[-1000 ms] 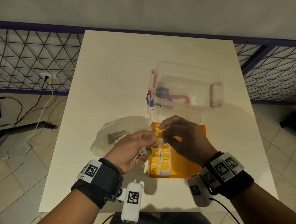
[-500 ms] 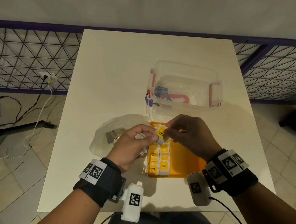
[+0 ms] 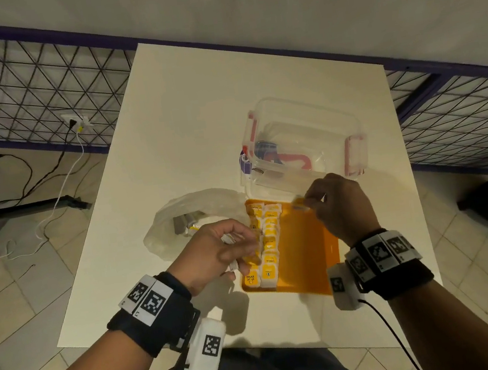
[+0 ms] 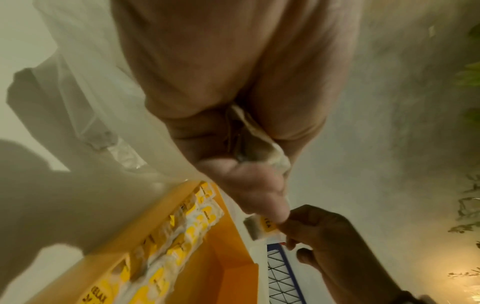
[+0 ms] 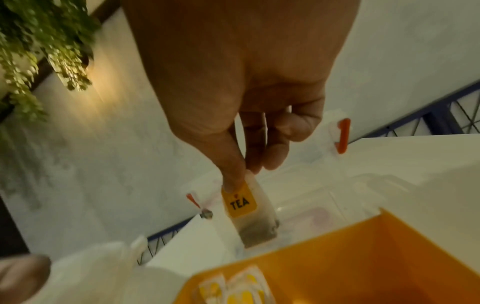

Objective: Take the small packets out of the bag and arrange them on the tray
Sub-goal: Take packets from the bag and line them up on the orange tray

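Observation:
An orange tray (image 3: 307,248) lies on the white table (image 3: 197,122), with two rows of yellow-and-white packets (image 3: 270,243) along its left side. My right hand (image 3: 332,204) pinches one packet (image 3: 299,204) marked TEA (image 5: 241,202) above the tray's far edge. My left hand (image 3: 223,252) hovers by the tray's left edge and grips several more packets (image 4: 259,135) in its curled fingers. The clear plastic bag (image 3: 185,220) lies left of the tray, with something grey still inside.
A clear plastic box (image 3: 302,143) with red clips stands just behind the tray. The tray's right half (image 3: 317,256) is bare orange. A wire fence (image 3: 22,89) and cables on the floor lie beyond the table's left edge.
My hands have parted. The right hand carried the TEA packet from the left hand over to the tray's far right side, while the left hand dropped lower beside the tray.

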`<state>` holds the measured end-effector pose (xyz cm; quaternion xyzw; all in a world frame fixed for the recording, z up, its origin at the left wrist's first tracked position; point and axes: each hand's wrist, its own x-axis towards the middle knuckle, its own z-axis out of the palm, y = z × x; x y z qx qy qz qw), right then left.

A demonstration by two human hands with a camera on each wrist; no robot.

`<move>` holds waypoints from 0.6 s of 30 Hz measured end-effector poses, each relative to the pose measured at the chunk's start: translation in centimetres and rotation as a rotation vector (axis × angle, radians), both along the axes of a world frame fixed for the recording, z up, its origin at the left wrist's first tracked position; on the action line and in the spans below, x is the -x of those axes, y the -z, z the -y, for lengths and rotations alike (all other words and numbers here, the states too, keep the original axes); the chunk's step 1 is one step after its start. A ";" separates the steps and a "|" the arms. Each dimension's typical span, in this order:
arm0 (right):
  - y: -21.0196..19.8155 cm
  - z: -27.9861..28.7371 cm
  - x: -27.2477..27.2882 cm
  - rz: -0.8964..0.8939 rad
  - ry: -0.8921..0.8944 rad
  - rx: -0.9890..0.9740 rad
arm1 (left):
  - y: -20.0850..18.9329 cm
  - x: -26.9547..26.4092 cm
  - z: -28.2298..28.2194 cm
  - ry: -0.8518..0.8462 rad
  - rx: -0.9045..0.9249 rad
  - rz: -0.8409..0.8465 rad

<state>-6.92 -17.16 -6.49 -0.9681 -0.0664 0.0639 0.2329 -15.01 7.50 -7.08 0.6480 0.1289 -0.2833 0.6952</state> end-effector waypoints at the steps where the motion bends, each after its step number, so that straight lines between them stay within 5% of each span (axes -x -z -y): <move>1: 0.5 0.0 -0.1 -0.039 -0.007 0.029 | -0.1 0.2 0.2 0.025 0.008 -0.014; 8: 4.5 -1.1 0.2 -0.201 -0.029 0.179 | 1.5 1.8 1.8 0.302 -0.188 0.035; 18: 6.3 -1.4 0.5 -0.213 0.045 0.100 | 3.3 2.4 1.8 0.319 -0.180 -0.051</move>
